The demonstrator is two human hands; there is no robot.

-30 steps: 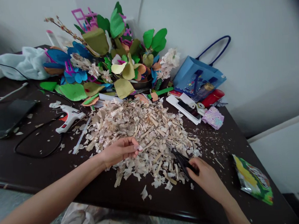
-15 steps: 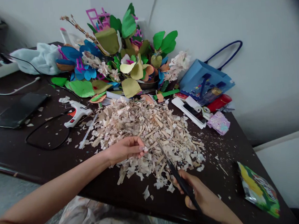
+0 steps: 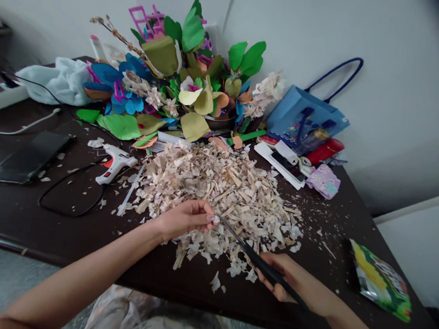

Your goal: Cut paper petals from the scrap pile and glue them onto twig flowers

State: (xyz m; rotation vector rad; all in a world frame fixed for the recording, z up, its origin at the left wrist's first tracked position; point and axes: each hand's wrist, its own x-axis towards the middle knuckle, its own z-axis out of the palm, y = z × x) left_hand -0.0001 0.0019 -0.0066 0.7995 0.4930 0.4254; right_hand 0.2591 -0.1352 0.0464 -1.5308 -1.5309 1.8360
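We see left hand (image 3: 188,219), fingers pinched together on small white papery scrap (image 3: 217,219), above beige flaky heap (image 3: 253,202); right hand (image 3: 289,278), fingers curled around slim black-handled scissors (image 3: 254,257); long axis slants forward-left, tips just beside scrap.

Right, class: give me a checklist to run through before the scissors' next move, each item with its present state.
1. Scissors held in right hand: ok.
2. Small pale piece pinched in left hand: ok.
3. Left fingertips well clear of scissor tips: not ok, they look very close.
4. Blades open: cannot tell, seen nearly edge-on.
5. Glue gun away from both hands: ok.
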